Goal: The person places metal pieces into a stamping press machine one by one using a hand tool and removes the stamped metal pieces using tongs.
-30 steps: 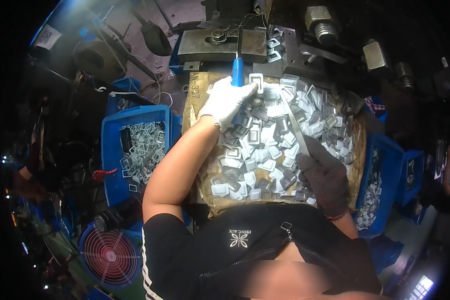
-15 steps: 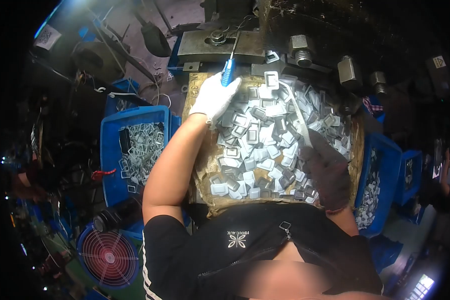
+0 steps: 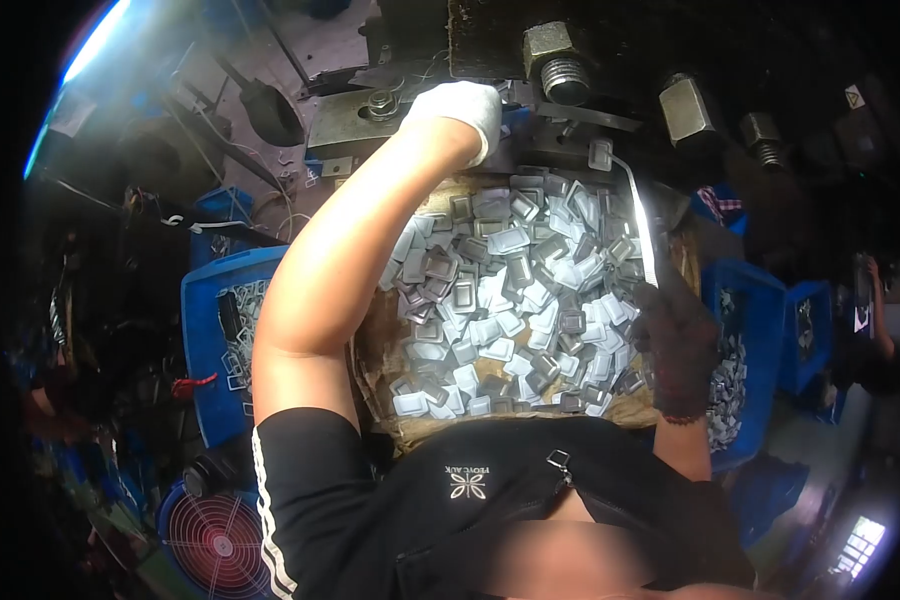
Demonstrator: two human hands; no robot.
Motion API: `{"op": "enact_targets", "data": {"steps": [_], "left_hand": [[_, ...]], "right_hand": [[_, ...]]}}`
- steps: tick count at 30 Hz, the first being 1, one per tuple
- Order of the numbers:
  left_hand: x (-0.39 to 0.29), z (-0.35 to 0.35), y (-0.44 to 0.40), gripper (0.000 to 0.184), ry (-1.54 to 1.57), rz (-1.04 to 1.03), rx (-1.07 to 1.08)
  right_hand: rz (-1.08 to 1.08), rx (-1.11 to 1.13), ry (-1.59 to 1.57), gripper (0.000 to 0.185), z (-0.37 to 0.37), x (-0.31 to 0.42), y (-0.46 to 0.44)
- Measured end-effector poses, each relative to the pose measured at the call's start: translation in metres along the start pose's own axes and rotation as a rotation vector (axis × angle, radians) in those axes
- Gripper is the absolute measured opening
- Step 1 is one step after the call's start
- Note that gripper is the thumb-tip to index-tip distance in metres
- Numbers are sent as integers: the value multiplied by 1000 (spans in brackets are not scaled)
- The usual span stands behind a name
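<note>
My left hand (image 3: 455,110), in a white glove, is closed at the metal die across the top of the work surface. Its fingers are mostly hidden; a bit of blue shows just beyond it, where it grips the blue-handled tool with a thin metal shaft. My right hand (image 3: 675,335), in a dark glove, is closed around a long thin metal tool (image 3: 642,220) that looks like tweezers. At its far tip is one small rectangular metal piece (image 3: 600,153), by the press. Between both hands lies a heap of similar shallow rectangular pieces (image 3: 510,300).
Large bolts (image 3: 560,70) stick out from the dark press above the heap. A blue bin (image 3: 195,330) of metal frames stands at left, another blue bin (image 3: 765,330) with pieces at right. A red fan (image 3: 215,540) sits low at left. Brown paper (image 3: 375,375) lines the work surface.
My left hand has moved up and right over the die, turning so the blue handle is largely hidden. My right hand has shifted right, its tool tip carrying a piece beside the press.
</note>
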State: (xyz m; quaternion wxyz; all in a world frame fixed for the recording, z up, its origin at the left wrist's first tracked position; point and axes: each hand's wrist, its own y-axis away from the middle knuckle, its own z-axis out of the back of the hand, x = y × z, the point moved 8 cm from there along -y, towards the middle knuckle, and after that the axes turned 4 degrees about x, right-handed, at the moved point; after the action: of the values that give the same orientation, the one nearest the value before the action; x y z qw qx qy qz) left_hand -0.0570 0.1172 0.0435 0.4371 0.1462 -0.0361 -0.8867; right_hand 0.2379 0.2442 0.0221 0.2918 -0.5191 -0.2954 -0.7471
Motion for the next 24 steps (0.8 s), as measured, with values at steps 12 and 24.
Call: {"op": "enact_targets", "data": {"steps": [12,24], "left_hand": [[21,-82,72,40,322,-91,44],[69,-84,71,32,491,72,-139]], "right_hand": [[338,2,430,33,-57,24,-49],[708,-77,725,39,-53,53,-30]]}}
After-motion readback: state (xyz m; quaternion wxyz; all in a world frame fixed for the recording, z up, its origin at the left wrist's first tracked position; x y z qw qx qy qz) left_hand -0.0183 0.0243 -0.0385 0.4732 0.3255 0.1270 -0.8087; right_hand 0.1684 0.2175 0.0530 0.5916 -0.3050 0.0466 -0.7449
